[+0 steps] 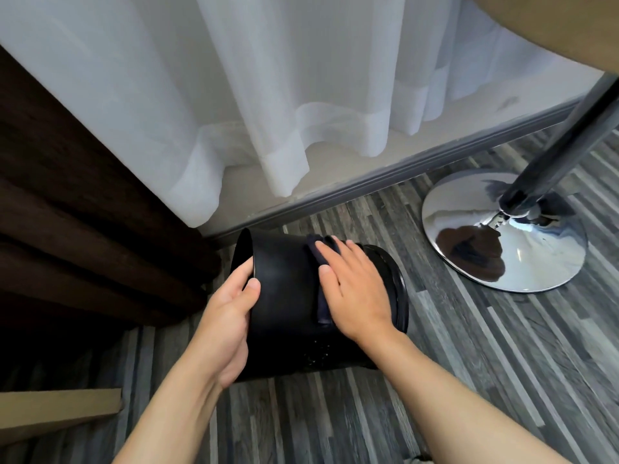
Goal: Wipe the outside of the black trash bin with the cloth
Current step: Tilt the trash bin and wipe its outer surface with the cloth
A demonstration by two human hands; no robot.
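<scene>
The black trash bin (pixel 284 296) lies on its side on the grey wood floor, its open mouth facing left. My left hand (pixel 224 316) grips the bin at the rim, thumb on the outer wall. A dark cloth (pixel 318 259) is spread on the upper side of the bin. My right hand (pixel 355 289) lies flat on the cloth with its fingers extended, pressing it against the wall. Most of the cloth is hidden under that hand.
A chrome pedestal base (pixel 502 236) with its pole stands on the floor to the right. White sheer curtains (pixel 268 95) hang behind the bin, a dark brown curtain (pixel 83 195) to the left. A tan board (pixel 60 410) lies at lower left.
</scene>
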